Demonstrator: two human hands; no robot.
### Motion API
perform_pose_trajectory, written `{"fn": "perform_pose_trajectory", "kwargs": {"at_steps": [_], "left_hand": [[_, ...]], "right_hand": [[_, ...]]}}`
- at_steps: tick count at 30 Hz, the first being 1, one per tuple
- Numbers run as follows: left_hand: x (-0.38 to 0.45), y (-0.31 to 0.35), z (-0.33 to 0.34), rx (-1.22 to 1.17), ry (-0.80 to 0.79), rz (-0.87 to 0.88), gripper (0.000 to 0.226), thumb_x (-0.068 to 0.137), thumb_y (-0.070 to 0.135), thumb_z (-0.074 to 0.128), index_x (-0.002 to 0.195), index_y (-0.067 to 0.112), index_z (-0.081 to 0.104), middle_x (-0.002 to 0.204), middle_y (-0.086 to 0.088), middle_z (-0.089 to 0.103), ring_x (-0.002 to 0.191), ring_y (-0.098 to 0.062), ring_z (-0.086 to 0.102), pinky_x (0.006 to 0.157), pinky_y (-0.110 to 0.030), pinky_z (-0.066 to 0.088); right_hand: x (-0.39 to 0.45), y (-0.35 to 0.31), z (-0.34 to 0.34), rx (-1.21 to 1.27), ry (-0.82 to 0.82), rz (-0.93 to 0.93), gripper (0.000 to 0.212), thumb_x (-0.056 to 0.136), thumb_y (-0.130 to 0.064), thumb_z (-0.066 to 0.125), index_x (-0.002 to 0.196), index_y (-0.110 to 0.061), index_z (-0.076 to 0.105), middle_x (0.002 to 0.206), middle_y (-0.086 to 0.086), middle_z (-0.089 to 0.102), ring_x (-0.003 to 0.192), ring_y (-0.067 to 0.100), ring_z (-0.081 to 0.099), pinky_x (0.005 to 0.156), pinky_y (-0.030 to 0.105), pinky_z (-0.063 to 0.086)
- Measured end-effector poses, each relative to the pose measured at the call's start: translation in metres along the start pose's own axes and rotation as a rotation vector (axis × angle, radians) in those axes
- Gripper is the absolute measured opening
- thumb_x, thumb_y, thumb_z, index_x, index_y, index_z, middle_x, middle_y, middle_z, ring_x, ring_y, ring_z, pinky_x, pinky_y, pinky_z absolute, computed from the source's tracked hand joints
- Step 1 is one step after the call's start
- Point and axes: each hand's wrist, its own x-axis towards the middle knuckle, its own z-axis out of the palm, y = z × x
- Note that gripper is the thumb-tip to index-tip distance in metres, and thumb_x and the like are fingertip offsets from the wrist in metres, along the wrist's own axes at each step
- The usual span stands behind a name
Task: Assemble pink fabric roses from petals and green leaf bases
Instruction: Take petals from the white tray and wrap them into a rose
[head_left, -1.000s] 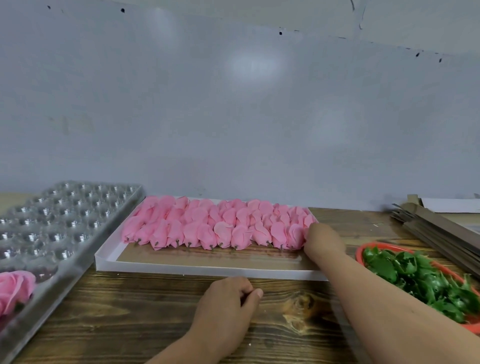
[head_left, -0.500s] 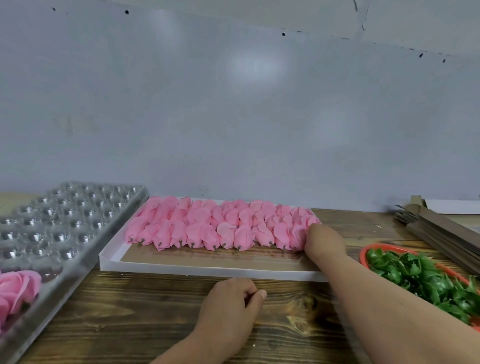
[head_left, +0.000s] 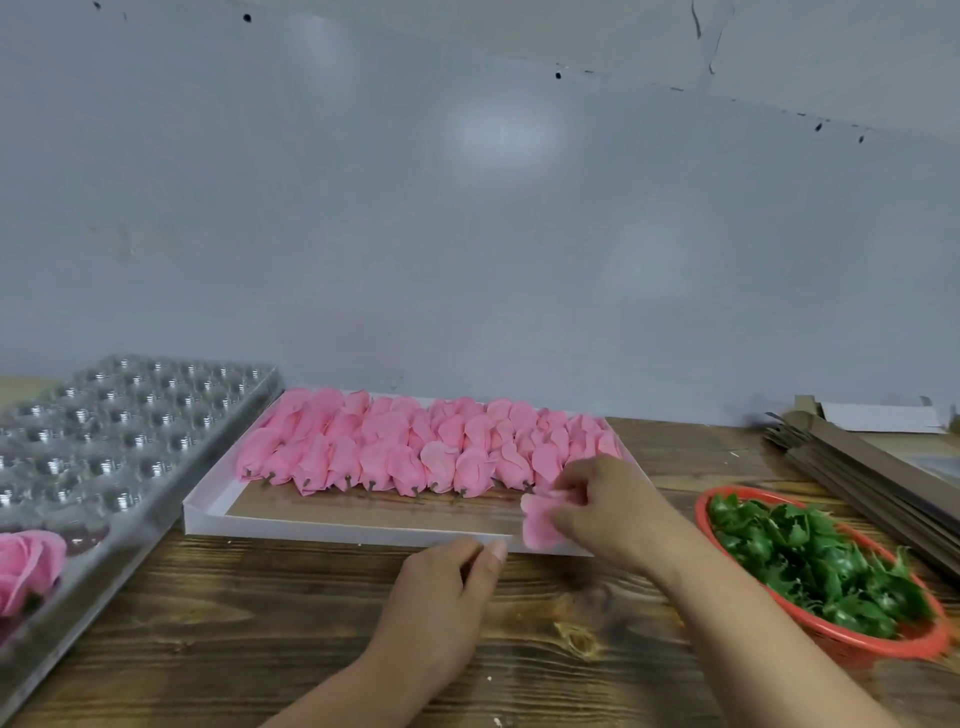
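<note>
Left hand (head_left: 441, 597) on wooden table (head_left: 260, 623), fingers loosely curled, holding nothing. Right hand (head_left: 608, 512) pinching pink petal piece (head_left: 539, 522) over white tray (head_left: 208, 512) near edge. Petal rows (head_left: 415, 447) behind; green leaf bases (head_left: 810, 561) in red basket (head_left: 883, 647), right.

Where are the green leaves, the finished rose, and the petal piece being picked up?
green leaves (head_left: 810, 566), head view, middle of the pile in the red basket
finished rose (head_left: 26, 566), head view, its pink centre
petal piece (head_left: 537, 525), head view, lower part below the right hand's fingers
</note>
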Motion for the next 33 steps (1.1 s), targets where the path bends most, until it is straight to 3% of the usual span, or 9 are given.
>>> {"fn": "perform_pose_trajectory", "kwargs": {"at_steps": [2, 5, 8, 14, 19, 23, 28, 30, 33], "left_hand": [[-0.001, 0.001, -0.002, -0.03, -0.023, -0.019, 0.038, 0.097, 0.042, 0.042, 0.064, 0.023, 0.05, 0.067, 0.003, 0.06, 0.062, -0.01, 0.055, 0.065, -0.026, 0.044], [-0.001, 0.008, -0.004, -0.271, -0.077, -0.096, 0.022, 0.097, 0.038, 0.044, 0.084, 0.031, 0.06, 0.075, 0.0, 0.063, 0.054, -0.001, 0.054, 0.053, -0.019, 0.046], [0.0, 0.01, -0.005, -0.55, -0.156, -0.244, 0.026, 0.097, 0.039, 0.043, 0.11, 0.028, 0.063, 0.09, -0.008, 0.07, 0.062, -0.01, 0.063, 0.06, -0.023, 0.053], [0.0, 0.009, -0.006, -0.669, -0.195, -0.329, 0.02, 0.096, 0.026, 0.054, 0.099, 0.022, 0.074, 0.085, -0.003, 0.075, 0.071, -0.008, 0.068, 0.065, -0.02, 0.053], [0.004, 0.005, -0.007, -0.734, -0.189, -0.402, 0.016, 0.091, 0.021, 0.061, 0.096, 0.012, 0.074, 0.086, -0.009, 0.075, 0.073, -0.012, 0.07, 0.065, -0.022, 0.054], [0.006, -0.001, -0.01, -0.767, -0.185, -0.463, 0.017, 0.086, 0.017, 0.065, 0.094, 0.004, 0.072, 0.089, -0.012, 0.075, 0.08, -0.02, 0.073, 0.067, -0.024, 0.056], [0.004, 0.004, -0.01, -0.743, -0.194, -0.492, 0.016, 0.087, 0.012, 0.065, 0.099, 0.004, 0.071, 0.089, -0.012, 0.075, 0.079, -0.021, 0.073, 0.064, -0.023, 0.055], [0.003, 0.01, -0.01, -0.743, -0.131, -0.481, 0.021, 0.084, 0.018, 0.068, 0.103, 0.009, 0.07, 0.092, -0.01, 0.074, 0.075, -0.018, 0.071, 0.063, -0.025, 0.056], [-0.001, 0.018, -0.009, -0.777, -0.042, -0.493, 0.057, 0.061, 0.042, 0.077, 0.109, 0.014, 0.063, 0.105, -0.009, 0.067, 0.081, -0.019, 0.071, 0.06, -0.024, 0.055]], "right_hand": [[-0.011, 0.001, 0.007, 0.077, -0.007, -0.034, 0.006, 0.077, -0.023, 0.058, 0.074, -0.025, 0.062, 0.067, -0.008, 0.054, 0.066, 0.009, 0.048, 0.055, 0.021, 0.034], [-0.018, 0.001, 0.016, 0.278, -0.052, -0.085, 0.023, 0.071, -0.021, 0.057, 0.053, -0.034, 0.055, 0.053, -0.015, 0.049, 0.058, 0.003, 0.043, 0.055, 0.019, 0.031], [-0.023, 0.003, 0.023, 0.47, -0.085, -0.115, 0.036, 0.073, -0.011, 0.057, 0.052, -0.04, 0.062, 0.048, -0.02, 0.051, 0.053, 0.0, 0.041, 0.056, 0.018, 0.034], [-0.023, 0.009, 0.038, 0.509, 0.007, -0.134, 0.021, 0.074, 0.001, 0.059, 0.083, -0.018, 0.058, 0.068, -0.009, 0.051, 0.06, 0.004, 0.044, 0.057, 0.016, 0.036], [-0.025, 0.006, 0.043, 0.507, 0.023, -0.181, 0.011, 0.073, -0.002, 0.064, 0.077, -0.011, 0.061, 0.067, -0.001, 0.054, 0.06, 0.008, 0.046, 0.059, 0.026, 0.039], [-0.028, 0.004, 0.042, 0.545, -0.052, -0.193, 0.018, 0.078, -0.006, 0.068, 0.08, -0.023, 0.066, 0.068, -0.005, 0.061, 0.058, -0.003, 0.051, 0.058, 0.014, 0.042], [-0.03, 0.001, 0.04, 0.461, -0.07, -0.14, 0.014, 0.076, -0.007, 0.065, 0.08, -0.02, 0.066, 0.075, 0.0, 0.064, 0.066, 0.008, 0.055, 0.064, 0.025, 0.047], [-0.028, 0.0, 0.038, 0.431, 0.032, -0.108, 0.015, 0.075, -0.006, 0.065, 0.079, -0.02, 0.064, 0.072, -0.001, 0.061, 0.064, 0.009, 0.052, 0.063, 0.025, 0.045], [-0.027, 0.0, 0.033, 0.677, 0.283, -0.046, 0.018, 0.076, -0.002, 0.068, 0.08, -0.019, 0.065, 0.073, 0.0, 0.063, 0.066, 0.014, 0.055, 0.063, 0.024, 0.045]]}}
